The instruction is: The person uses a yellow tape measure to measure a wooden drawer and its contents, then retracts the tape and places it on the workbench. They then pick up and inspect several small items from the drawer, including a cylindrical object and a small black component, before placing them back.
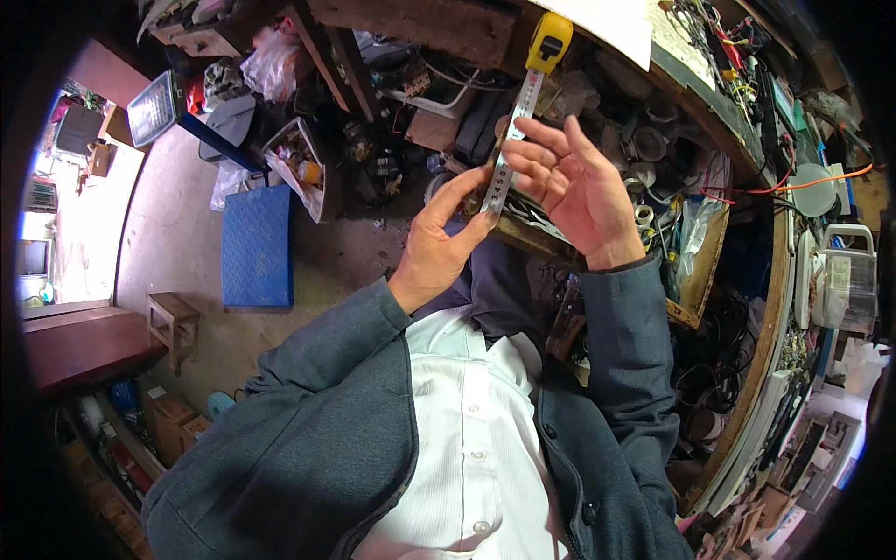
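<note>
A yellow and black tape measure [549,44] rests at the edge of the workbench at the top. Its white blade [528,93] is drawn out and slants down toward me. Near the blade's free end, my left hand [444,231] pinches it between thumb and fingers. My right hand [583,191] is beside the blade on the right, palm turned up and fingers spread and slightly curled. Nothing lies in its palm. Whether its fingertips touch the blade I cannot tell.
The wooden workbench edge [737,140] curves along the right, with wires and tools on top. An open drawer [695,280] of small parts sits below it. To the left are a blue platform [259,247], a white bin [301,168] and a small wooden stool [172,322].
</note>
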Action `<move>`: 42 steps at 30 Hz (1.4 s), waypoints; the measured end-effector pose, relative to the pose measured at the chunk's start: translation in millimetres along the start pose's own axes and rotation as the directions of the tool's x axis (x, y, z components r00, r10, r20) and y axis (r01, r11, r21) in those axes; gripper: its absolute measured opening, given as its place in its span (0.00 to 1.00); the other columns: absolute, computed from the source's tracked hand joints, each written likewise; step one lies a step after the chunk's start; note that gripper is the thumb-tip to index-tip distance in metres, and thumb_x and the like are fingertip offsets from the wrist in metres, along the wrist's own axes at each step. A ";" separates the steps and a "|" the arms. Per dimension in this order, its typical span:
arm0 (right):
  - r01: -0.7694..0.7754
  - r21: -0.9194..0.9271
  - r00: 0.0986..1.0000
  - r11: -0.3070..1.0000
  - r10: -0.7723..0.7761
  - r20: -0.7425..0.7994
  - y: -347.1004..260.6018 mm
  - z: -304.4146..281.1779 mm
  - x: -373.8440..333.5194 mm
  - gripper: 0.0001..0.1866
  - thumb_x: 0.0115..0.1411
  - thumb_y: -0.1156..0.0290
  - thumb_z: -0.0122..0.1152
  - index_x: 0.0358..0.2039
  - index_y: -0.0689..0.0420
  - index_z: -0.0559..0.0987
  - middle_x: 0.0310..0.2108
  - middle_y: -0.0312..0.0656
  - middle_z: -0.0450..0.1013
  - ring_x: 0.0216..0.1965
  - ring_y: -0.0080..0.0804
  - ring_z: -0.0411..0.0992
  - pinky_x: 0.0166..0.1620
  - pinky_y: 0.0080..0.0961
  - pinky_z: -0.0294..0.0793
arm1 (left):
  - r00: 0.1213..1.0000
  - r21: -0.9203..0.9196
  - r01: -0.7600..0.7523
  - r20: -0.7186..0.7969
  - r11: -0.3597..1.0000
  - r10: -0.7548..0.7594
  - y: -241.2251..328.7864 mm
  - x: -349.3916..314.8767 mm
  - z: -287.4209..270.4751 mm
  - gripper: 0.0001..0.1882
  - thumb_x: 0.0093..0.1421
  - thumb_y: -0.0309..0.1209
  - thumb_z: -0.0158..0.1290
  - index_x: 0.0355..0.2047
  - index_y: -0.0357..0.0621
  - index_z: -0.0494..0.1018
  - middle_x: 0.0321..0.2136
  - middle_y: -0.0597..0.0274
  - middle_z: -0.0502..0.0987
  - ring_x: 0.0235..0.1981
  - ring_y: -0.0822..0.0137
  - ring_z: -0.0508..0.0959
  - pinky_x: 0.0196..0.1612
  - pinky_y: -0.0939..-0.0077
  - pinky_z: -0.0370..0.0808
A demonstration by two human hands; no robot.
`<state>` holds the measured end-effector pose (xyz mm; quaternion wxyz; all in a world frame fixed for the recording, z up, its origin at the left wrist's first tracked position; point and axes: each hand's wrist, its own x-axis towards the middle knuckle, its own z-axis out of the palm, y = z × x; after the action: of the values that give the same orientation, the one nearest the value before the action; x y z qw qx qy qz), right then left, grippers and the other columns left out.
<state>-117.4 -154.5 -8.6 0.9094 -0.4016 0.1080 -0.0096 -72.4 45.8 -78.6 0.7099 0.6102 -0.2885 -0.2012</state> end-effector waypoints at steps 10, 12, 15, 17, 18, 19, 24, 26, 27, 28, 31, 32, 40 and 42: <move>-0.182 0.315 0.982 0.932 0.158 0.099 11.4 13.1 -25.3 0.48 0.72 0.38 0.34 0.66 0.79 0.56 0.65 0.72 0.58 0.67 0.59 0.62 0.68 0.45 0.65 | 0.997 -0.002 0.046 -0.056 0.999 -0.046 -16.4 -6.0 -2.7 0.31 0.64 0.34 0.62 0.64 0.36 0.66 0.58 0.54 0.73 0.57 0.65 0.74 0.61 0.72 0.70; -0.184 0.309 0.982 0.933 0.161 0.098 12.9 11.3 -24.3 0.48 0.72 0.38 0.34 0.66 0.79 0.56 0.65 0.72 0.58 0.67 0.60 0.61 0.69 0.46 0.65 | 0.999 0.005 0.017 -0.050 1.000 -0.017 -18.1 -4.5 -3.9 0.34 0.61 0.38 0.64 0.63 0.37 0.67 0.58 0.53 0.73 0.56 0.65 0.74 0.60 0.72 0.71; -0.200 0.285 0.979 0.938 0.178 0.101 13.7 9.9 -24.1 0.48 0.72 0.37 0.34 0.66 0.79 0.56 0.64 0.72 0.59 0.67 0.61 0.61 0.69 0.46 0.64 | 0.999 0.023 -0.004 -0.050 1.000 0.005 -20.5 -1.0 -9.1 0.36 0.58 0.41 0.67 0.63 0.38 0.69 0.57 0.54 0.74 0.56 0.64 0.75 0.59 0.72 0.72; -0.229 0.268 0.972 0.936 0.205 0.115 13.1 10.2 -24.6 0.48 0.72 0.37 0.34 0.66 0.79 0.56 0.64 0.72 0.59 0.66 0.62 0.61 0.69 0.46 0.64 | 0.998 0.065 -0.024 -0.050 0.998 0.027 -19.3 0.1 -11.9 0.37 0.56 0.42 0.68 0.62 0.39 0.70 0.56 0.55 0.75 0.55 0.65 0.75 0.59 0.72 0.72; -0.228 0.276 0.972 0.934 0.203 0.116 12.9 10.5 -24.7 0.49 0.72 0.37 0.34 0.66 0.79 0.56 0.64 0.72 0.59 0.66 0.62 0.61 0.69 0.46 0.64 | 0.998 0.100 -0.042 -0.046 0.994 0.047 -15.8 1.7 -13.0 0.37 0.55 0.42 0.69 0.61 0.39 0.71 0.56 0.55 0.75 0.55 0.65 0.75 0.59 0.72 0.72; -0.227 0.285 0.973 0.931 0.201 0.116 12.8 10.9 -24.8 0.49 0.72 0.37 0.34 0.66 0.79 0.56 0.64 0.72 0.60 0.66 0.62 0.62 0.69 0.46 0.64 | 0.997 0.134 -0.060 -0.041 0.989 0.066 -14.3 3.0 -13.7 0.37 0.54 0.42 0.69 0.60 0.39 0.71 0.55 0.55 0.76 0.55 0.65 0.76 0.59 0.72 0.72; -0.206 0.319 0.977 0.925 0.173 0.128 14.3 16.2 -25.2 0.48 0.72 0.37 0.33 0.65 0.79 0.57 0.63 0.72 0.61 0.66 0.61 0.62 0.68 0.46 0.65 | 0.995 0.186 -0.082 -0.048 0.979 0.093 -17.6 4.2 -16.2 0.36 0.51 0.43 0.70 0.57 0.38 0.73 0.53 0.56 0.77 0.53 0.64 0.77 0.58 0.72 0.73; -0.212 0.310 0.976 0.927 0.188 0.106 17.4 15.0 -25.0 0.48 0.72 0.38 0.33 0.65 0.79 0.57 0.63 0.71 0.61 0.66 0.60 0.63 0.68 0.46 0.65 | 0.995 0.203 -0.084 -0.044 0.976 0.095 -16.7 3.6 -17.1 0.36 0.51 0.43 0.71 0.56 0.37 0.73 0.53 0.56 0.78 0.53 0.64 0.77 0.58 0.72 0.73; -0.215 0.298 0.976 0.930 0.195 0.095 17.4 15.4 -24.5 0.47 0.73 0.39 0.33 0.65 0.79 0.57 0.63 0.71 0.61 0.66 0.60 0.63 0.68 0.45 0.65 | 0.994 0.208 -0.089 -0.039 0.974 0.099 -16.2 3.6 -17.4 0.36 0.51 0.43 0.71 0.56 0.37 0.74 0.52 0.56 0.78 0.53 0.64 0.77 0.58 0.72 0.73; -0.218 0.286 0.976 0.933 0.202 0.085 17.7 16.1 -24.5 0.47 0.73 0.39 0.33 0.65 0.79 0.56 0.63 0.71 0.61 0.66 0.59 0.63 0.68 0.45 0.65 | 0.994 0.214 -0.093 -0.033 0.972 0.102 -15.9 4.1 -17.9 0.36 0.51 0.43 0.71 0.56 0.37 0.74 0.52 0.56 0.78 0.53 0.64 0.77 0.58 0.72 0.73; -0.226 0.298 0.974 0.927 0.208 0.091 17.8 14.8 -24.1 0.46 0.74 0.41 0.33 0.66 0.79 0.55 0.63 0.70 0.61 0.66 0.59 0.63 0.68 0.45 0.65 | 0.998 0.211 -0.068 0.008 0.975 0.068 -16.5 5.5 -20.9 0.39 0.51 0.43 0.70 0.59 0.37 0.71 0.54 0.59 0.76 0.55 0.67 0.75 0.60 0.73 0.71; -0.225 0.303 0.974 0.926 0.207 0.091 17.5 14.4 -24.1 0.45 0.74 0.41 0.33 0.66 0.79 0.55 0.64 0.70 0.61 0.66 0.59 0.63 0.68 0.45 0.66 | 0.998 0.200 -0.069 0.012 0.977 0.068 -17.6 5.9 -20.8 0.39 0.51 0.43 0.70 0.59 0.37 0.71 0.54 0.59 0.76 0.55 0.67 0.75 0.60 0.73 0.71; -0.234 0.313 0.972 0.920 0.213 0.100 18.9 10.0 -22.1 0.45 0.74 0.41 0.34 0.66 0.78 0.54 0.63 0.71 0.61 0.66 0.59 0.63 0.68 0.45 0.66 | 0.997 0.185 -0.069 0.033 0.980 0.064 -18.8 7.7 -23.1 0.40 0.50 0.41 0.71 0.60 0.38 0.70 0.55 0.60 0.75 0.56 0.68 0.74 0.60 0.74 0.71; -0.243 0.318 0.970 0.916 0.220 0.108 19.2 9.8 -21.6 0.45 0.74 0.41 0.35 0.66 0.78 0.55 0.63 0.71 0.61 0.66 0.59 0.63 0.68 0.45 0.66 | 0.996 0.112 -0.083 0.043 0.990 0.079 -17.1 8.6 -24.0 0.36 0.53 0.40 0.70 0.59 0.37 0.71 0.54 0.58 0.76 0.55 0.67 0.75 0.60 0.72 0.71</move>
<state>-137.9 -132.1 -12.2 0.9615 -0.2286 0.1200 0.0942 -49.1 55.3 -96.1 0.6759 0.6334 -0.3375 -0.1673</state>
